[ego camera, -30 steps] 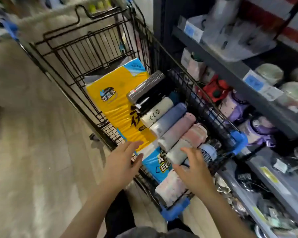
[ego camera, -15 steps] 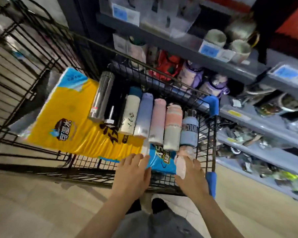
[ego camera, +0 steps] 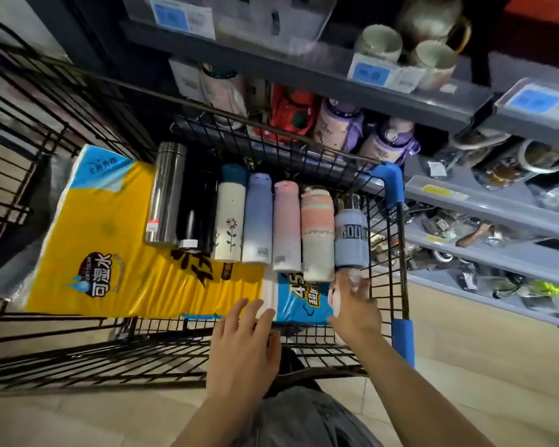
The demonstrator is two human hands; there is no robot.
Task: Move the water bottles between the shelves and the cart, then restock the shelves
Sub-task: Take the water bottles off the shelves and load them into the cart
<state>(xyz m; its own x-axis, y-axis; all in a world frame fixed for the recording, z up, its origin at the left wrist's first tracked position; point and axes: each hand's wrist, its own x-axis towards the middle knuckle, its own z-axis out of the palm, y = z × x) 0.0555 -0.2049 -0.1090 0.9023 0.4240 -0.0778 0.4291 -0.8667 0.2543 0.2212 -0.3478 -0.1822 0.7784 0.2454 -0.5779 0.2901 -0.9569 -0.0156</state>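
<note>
While left hand point(ego camera: 242, 346) stays open, right hand point(ego camera: 352, 304) still around pale bottle point(ego camera: 336, 296), now deeper in cart point(ego camera: 397, 253).

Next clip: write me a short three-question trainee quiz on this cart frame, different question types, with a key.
1. True or false: the bottles in the cart stand upright.
2. Which bottle lies at the row's left end? A silver bottle B pink bottle C black bottle
3. Fill in: the bottles lie on a yellow ____.

Key: 1 false, they lie flat, side by side. 2 A. 3 pack. Neither the left hand nor the right hand plainly grips a row bottle.
</note>
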